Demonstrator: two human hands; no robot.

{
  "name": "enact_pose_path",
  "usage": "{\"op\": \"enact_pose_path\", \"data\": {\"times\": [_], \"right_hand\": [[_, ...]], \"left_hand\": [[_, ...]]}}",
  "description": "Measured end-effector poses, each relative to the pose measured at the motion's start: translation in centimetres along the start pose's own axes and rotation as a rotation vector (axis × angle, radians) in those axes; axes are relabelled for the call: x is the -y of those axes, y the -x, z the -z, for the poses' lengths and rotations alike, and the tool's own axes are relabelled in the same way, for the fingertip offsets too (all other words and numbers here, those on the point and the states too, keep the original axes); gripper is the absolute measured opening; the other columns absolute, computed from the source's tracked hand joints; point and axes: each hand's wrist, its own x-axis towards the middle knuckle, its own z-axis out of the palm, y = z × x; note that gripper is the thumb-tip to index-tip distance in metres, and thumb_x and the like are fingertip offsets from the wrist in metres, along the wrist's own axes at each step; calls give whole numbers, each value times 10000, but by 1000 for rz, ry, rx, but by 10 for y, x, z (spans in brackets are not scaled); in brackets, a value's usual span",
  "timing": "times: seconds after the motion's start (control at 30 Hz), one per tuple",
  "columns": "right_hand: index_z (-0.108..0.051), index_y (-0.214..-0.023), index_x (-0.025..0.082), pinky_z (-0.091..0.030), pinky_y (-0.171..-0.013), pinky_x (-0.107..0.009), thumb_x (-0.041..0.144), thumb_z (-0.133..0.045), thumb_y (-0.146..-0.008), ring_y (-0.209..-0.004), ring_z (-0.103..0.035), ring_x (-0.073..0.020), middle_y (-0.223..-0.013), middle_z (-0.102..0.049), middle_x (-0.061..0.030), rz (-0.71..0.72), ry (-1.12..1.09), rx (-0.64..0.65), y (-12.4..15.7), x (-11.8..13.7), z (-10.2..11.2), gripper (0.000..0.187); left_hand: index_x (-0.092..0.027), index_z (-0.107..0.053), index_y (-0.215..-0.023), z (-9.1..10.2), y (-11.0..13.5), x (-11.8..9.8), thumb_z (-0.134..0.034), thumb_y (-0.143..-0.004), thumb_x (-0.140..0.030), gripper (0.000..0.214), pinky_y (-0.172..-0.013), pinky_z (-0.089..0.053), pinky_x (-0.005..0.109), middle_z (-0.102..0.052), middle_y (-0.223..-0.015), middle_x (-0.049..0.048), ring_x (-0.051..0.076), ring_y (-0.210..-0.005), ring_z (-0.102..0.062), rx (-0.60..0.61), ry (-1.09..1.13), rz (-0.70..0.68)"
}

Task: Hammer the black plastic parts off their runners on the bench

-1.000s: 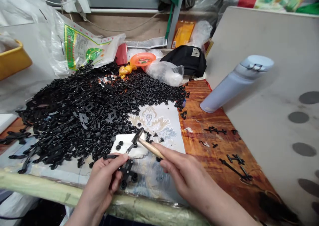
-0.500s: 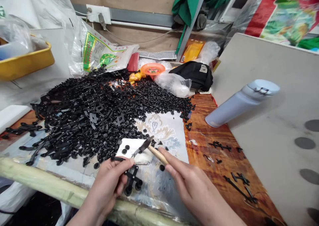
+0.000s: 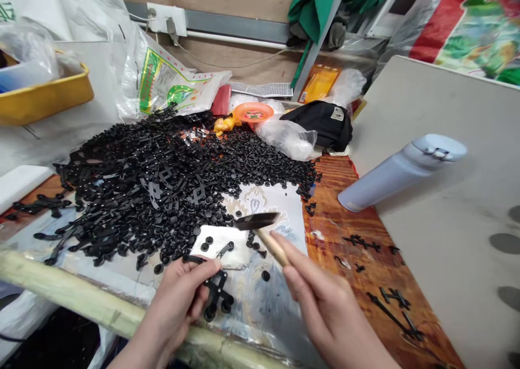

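My left hand [image 3: 173,309] grips a black plastic strap piece [image 3: 215,293] with round caps on it, near the table's front edge. My right hand [image 3: 325,309] is closed on the wooden handle of a small hammer [image 3: 260,228]; its dark head hangs raised and blurred above a small white block [image 3: 221,250]. A few black caps and a thin black part lie on that block. A large heap of black plastic straps and caps [image 3: 162,179] spreads across the table beyond both hands.
A pale blue flask [image 3: 402,171] lies on its side against a grey board [image 3: 459,222] at the right. Loose black parts [image 3: 377,282] dot the wooden surface. A yellow tub [image 3: 44,95], printed bags, a black pouch [image 3: 320,122] and an orange lid sit behind the heap.
My right hand has lifted the hammer head up and to the right, off the white block. My left hand holds the strap piece in much the same place. The view has shifted slightly.
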Motion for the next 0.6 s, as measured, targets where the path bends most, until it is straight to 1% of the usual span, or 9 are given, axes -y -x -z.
{"op": "enact_pose_path", "data": {"times": [0.07,0.13,0.2,0.27,0.37,0.43,0.47,0.53,0.6], "right_hand": [[-408,-1416,296,-578,-750,-402,270,-337,-968,-889,-692,-251,-1143,-675,-67,-11,63,60,0,-3,-2,454],[-434,-1401,292,-572,-769,-405,270,-338,-967,-908,-687,-253,-1140,-677,-67,-9,78,95,-1,-4,-3,445],[-404,-1420,286,-568,-784,-376,279,-334,-974,-944,-676,-239,-1195,-649,-69,8,31,43,-2,-4,-3,452],[-374,-1436,282,-570,-766,-352,278,-328,-976,-906,-685,-224,-1212,-638,-74,17,1,-10,0,-2,-4,462],[-410,-1417,284,-568,-708,-357,276,-324,-965,-798,-695,-229,-1096,-689,-74,-8,47,50,2,-3,-11,460],[-445,-1397,279,-559,-635,-336,308,-312,-966,-712,-686,-224,-956,-717,-63,-70,46,86,0,-7,-12,452],[-443,-1400,268,-547,-594,-322,333,-302,-970,-661,-675,-219,-879,-719,-56,-127,42,58,-3,-11,-11,457],[-416,-1418,232,-529,-587,-314,353,-293,-973,-646,-661,-217,-827,-705,-56,-261,78,-66,-14,-21,-3,478],[-389,-1432,175,-522,-710,-345,291,-314,-959,-822,-662,-248,-964,-682,-105,-373,207,-193,-27,-33,5,493]], "left_hand": [[-150,-575,-591,0,0,0,-779,-576,-429,346,-292,-96,129,-445,-295,-68,14,-225,-261,-16,-8,10],[-150,-578,-602,1,0,0,-777,-578,-433,347,-293,-95,129,-448,-299,-68,13,-228,-256,-20,-12,21],[-148,-588,-621,1,0,1,-780,-576,-431,345,-294,-109,128,-454,-312,-69,12,-239,-257,-20,-10,21],[-146,-595,-636,1,0,1,-784,-574,-426,344,-297,-124,126,-463,-322,-68,12,-249,-262,-27,-8,13],[-146,-591,-635,2,0,2,-779,-585,-422,338,-298,-115,129,-463,-318,-68,12,-243,-260,-28,-14,9],[-150,-583,-631,2,1,1,-776,-590,-428,340,-300,-99,133,-445,-306,-75,14,-239,-252,-19,-16,11],[-152,-583,-635,2,1,1,-779,-587,-430,344,-303,-93,135,-436,-303,-79,15,-240,-252,-12,-17,9],[-151,-589,-646,3,1,1,-784,-581,-447,360,-310,-92,137,-434,-307,-80,17,-246,-259,20,-29,-7],[-148,-595,-659,3,2,2,-782,-579,-474,384,-319,-94,139,-446,-323,-77,14,-254,-263,43,-51,-29]]}}
